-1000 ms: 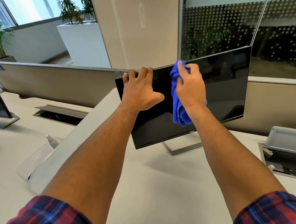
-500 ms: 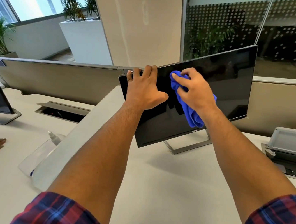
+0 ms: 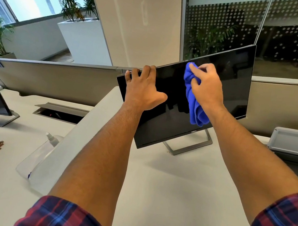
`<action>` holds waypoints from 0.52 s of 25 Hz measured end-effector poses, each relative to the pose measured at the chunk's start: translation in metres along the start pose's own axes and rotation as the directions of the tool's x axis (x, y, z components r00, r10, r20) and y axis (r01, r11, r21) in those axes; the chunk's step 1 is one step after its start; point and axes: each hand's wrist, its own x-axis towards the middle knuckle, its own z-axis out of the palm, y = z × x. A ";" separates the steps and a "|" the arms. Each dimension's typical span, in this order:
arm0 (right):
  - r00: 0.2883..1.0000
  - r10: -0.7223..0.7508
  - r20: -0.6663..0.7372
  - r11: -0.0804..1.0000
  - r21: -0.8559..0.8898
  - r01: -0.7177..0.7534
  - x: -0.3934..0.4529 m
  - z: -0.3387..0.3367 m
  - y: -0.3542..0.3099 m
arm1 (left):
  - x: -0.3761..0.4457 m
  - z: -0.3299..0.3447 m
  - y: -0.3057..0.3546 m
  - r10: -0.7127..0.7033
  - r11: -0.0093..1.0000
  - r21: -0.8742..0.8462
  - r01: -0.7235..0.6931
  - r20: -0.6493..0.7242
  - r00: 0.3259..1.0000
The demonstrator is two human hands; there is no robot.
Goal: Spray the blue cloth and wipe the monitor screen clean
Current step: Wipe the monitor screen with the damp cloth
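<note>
Monitor (image 3: 223, 88) sits tilted on its metal stand (image 3: 189, 146) on the white desk (image 3: 172, 191). Right hand (image 3: 207, 86) bunches the blue cloth (image 3: 194, 109) against the screen. Left hand (image 3: 143, 91) curls over the top edge. Spray bottle (image 3: 38, 155) lies left. Partition (image 3: 54, 79), planters (image 3: 83, 41), dotted glass (image 3: 223, 18) behind.

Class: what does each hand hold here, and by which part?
The left hand grips the monitor by its top edge. The right hand holds the bunched blue cloth by its upper part against the screen.
</note>
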 end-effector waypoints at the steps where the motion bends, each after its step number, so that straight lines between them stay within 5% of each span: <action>1: 0.992 0.116 -0.056 0.993 0.041 -0.114 0.002 0.000 0.001 | 0.000 0.001 -0.001 0.001 1.000 0.002 -0.001 0.000 1.000; 3: 0.987 0.117 -0.109 0.992 0.061 -0.110 0.005 0.002 -0.003 | 0.000 0.003 -0.001 0.001 1.000 0.008 -0.001 -0.005 1.000; 7: 0.952 -0.292 0.094 0.954 -0.047 0.297 -0.005 0.003 0.002 | -0.001 0.008 0.001 0.005 0.999 0.035 -0.003 -0.052 0.999; 11: 0.978 0.155 -0.136 0.987 0.063 -0.148 -0.002 -0.004 0.027 | 0.003 0.011 0.014 -0.016 0.996 0.092 0.022 -0.064 0.998; 13: 0.976 0.162 -0.146 0.987 0.031 -0.159 0.001 -0.004 0.031 | 0.011 0.010 0.024 -0.015 0.993 0.113 0.022 -0.058 0.998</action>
